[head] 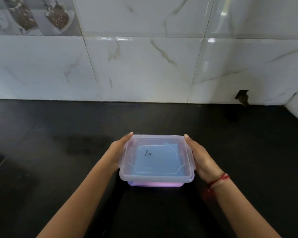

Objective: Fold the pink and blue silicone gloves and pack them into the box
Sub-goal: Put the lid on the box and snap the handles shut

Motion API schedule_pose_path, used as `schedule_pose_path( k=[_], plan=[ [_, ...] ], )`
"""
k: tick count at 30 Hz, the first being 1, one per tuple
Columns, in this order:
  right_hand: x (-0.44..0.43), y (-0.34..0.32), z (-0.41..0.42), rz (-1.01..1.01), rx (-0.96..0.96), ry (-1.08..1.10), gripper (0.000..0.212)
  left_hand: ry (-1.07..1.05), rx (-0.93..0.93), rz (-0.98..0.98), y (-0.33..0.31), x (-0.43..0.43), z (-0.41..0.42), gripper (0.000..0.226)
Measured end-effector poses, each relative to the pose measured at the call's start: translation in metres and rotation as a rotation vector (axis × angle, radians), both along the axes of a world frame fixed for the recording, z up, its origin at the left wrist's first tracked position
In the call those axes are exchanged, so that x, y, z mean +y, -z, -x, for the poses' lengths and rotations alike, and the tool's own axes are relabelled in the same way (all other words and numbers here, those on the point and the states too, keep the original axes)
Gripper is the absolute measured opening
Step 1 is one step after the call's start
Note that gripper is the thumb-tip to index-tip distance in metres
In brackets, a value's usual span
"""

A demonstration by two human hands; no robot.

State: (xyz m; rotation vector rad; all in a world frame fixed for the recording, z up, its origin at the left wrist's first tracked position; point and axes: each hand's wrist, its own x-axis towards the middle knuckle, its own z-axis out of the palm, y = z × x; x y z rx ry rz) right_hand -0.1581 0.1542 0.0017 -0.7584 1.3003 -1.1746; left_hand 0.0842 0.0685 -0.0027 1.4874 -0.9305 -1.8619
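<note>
A clear plastic box (186, 176) with its lid on sits on the black counter, low in the middle of the view. Through the lid shows the folded blue glove (155, 160). Under it, along the box's near wall, the pink glove (155, 184) glows through. A small black mark is written on the lid. My left hand (119, 150) grips the box's left side, and my right hand (199, 157) grips its right side, fingers reaching to the far corners. A red thread circles my right wrist.
The black counter (58, 152) stretches around the box to a white marble-tiled wall (144, 66) at the back. A small dark hole (243, 97) breaks the wall at the right. A counter edge drops off at the far left.
</note>
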Motion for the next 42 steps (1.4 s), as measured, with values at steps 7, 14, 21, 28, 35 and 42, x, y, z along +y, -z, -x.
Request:
schedule_pose_path(
  k=[7, 14, 21, 28, 35, 42],
  plan=[
    [-0.028, 0.008, -0.006, -0.189, -0.096, 0.066, 0.045, -0.002, 0.028, -0.010, 0.000, 0.001, 0.001, 0.044],
    [-0.027, 0.006, -0.005, -0.163, -0.070, 0.047, 0.045, 0.007, -0.019, 0.065, 0.003, 0.000, 0.003, 0.042],
    [0.022, 0.010, 0.005, -0.050, -0.028, -0.021, 0.064, -0.062, 0.112, 0.177, 0.015, 0.045, -0.024, 0.065],
    [0.053, 0.022, 0.006, -0.013, -0.218, -0.093, 0.094, -0.065, 0.218, 0.104, 0.027, 0.089, -0.027, 0.086],
    [0.056, 0.024, 0.004, -0.003, -0.249, -0.080, 0.095, -0.092, 0.244, 0.126, 0.023, 0.094, -0.024, 0.087],
    [0.057, 0.025, 0.008, -0.035, -0.212, -0.086, 0.106, -0.094, 0.252, 0.104, 0.020, 0.092, -0.024, 0.090]
  ],
)
